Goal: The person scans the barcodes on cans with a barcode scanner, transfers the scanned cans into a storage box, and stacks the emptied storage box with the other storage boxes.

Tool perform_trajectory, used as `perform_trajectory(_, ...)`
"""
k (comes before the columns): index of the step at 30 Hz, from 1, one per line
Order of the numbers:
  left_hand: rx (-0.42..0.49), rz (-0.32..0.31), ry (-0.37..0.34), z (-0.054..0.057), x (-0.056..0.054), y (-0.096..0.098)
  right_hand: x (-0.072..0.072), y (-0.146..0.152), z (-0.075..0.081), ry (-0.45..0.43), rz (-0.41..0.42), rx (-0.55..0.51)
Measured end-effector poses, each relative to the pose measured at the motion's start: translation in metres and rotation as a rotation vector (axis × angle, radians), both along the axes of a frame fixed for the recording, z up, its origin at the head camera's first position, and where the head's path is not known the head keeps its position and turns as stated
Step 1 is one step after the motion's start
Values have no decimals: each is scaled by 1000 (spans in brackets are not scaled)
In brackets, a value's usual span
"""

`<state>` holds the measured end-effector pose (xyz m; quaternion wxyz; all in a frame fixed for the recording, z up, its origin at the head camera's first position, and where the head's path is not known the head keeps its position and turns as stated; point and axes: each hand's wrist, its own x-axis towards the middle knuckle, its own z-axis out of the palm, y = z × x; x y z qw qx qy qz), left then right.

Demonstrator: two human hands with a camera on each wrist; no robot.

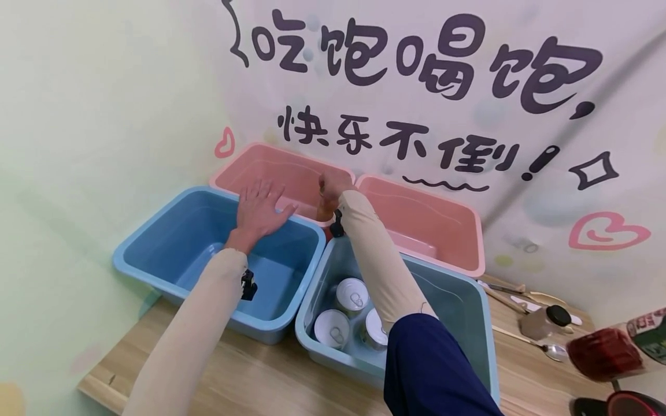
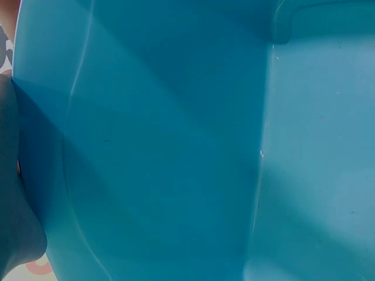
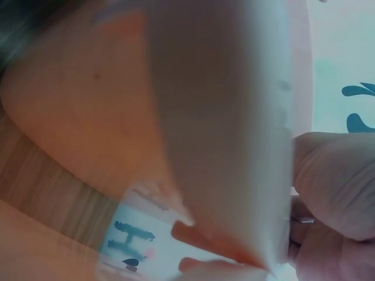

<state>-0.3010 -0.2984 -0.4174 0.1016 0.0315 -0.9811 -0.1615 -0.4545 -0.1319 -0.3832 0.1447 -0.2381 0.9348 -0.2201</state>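
Observation:
In the head view my left hand (image 1: 260, 211) lies over the far rim of the dark blue basin (image 1: 132, 260), fingers spread and straight toward the left pink basin (image 1: 255, 151). Curled fingers of my right hand (image 1: 337, 184) grip the top of an orange-brown item (image 1: 325, 208) at the right end of that pink basin. Its kind cannot be told. The right wrist view has the right fingers (image 3: 334, 187) bent at the edge of a large, pale, blurred surface (image 3: 228, 117). In the left wrist view, part of the left hand (image 2: 17, 216) hangs over the blue basin's wall.
Three ring-pull cans (image 1: 352, 294) stand in the light blue basin (image 1: 312, 346) under my right arm. Another pink basin (image 1: 476, 231) is behind it. Cutlery including a spoon (image 1: 554, 351), a small jar (image 1: 543, 322) and a red container (image 1: 603, 353) are at the right.

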Motion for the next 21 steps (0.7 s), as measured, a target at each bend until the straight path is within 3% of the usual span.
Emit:
perform_trajectory(12,8,4,-4,-2,-2,1,3,0,2,90,30,102)
perform_trajectory(21,-9,2,9,0,-1,1,4,0,7,-30,0,26)
